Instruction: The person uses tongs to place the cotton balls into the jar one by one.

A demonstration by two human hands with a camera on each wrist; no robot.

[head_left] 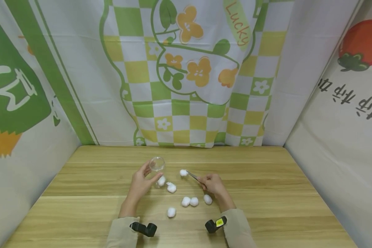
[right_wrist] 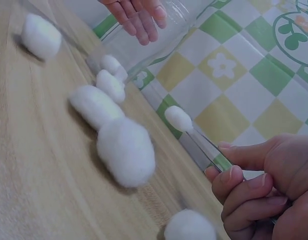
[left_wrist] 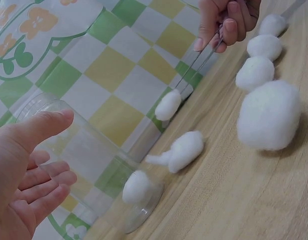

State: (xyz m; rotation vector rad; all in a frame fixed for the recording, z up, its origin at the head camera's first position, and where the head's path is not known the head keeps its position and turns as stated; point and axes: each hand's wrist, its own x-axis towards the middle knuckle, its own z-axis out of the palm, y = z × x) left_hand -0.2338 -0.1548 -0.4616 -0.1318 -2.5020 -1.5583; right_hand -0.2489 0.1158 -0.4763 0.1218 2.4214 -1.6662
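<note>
A clear jar (head_left: 157,165) stands at my left hand (head_left: 141,181), thumb on the near side and fingers bent round the far side. Through its wall a cotton ball (left_wrist: 137,186) shows low down, at the base. My right hand (head_left: 213,184) grips metal tweezers (right_wrist: 206,150), and their tips pinch another cotton ball (head_left: 183,173) above the tabletop, to the right of the jar. A cotton ball with a loose wisp (head_left: 172,187) lies on the table just right of the jar's base.
On the wooden table (head_left: 266,220), a pair of cotton balls (head_left: 190,202) touch each other between the forearms. A single cotton ball (head_left: 208,199) lies below the right hand, another cotton ball (head_left: 171,212) nearer the front. A patterned curtain (head_left: 186,120) hangs along the back edge.
</note>
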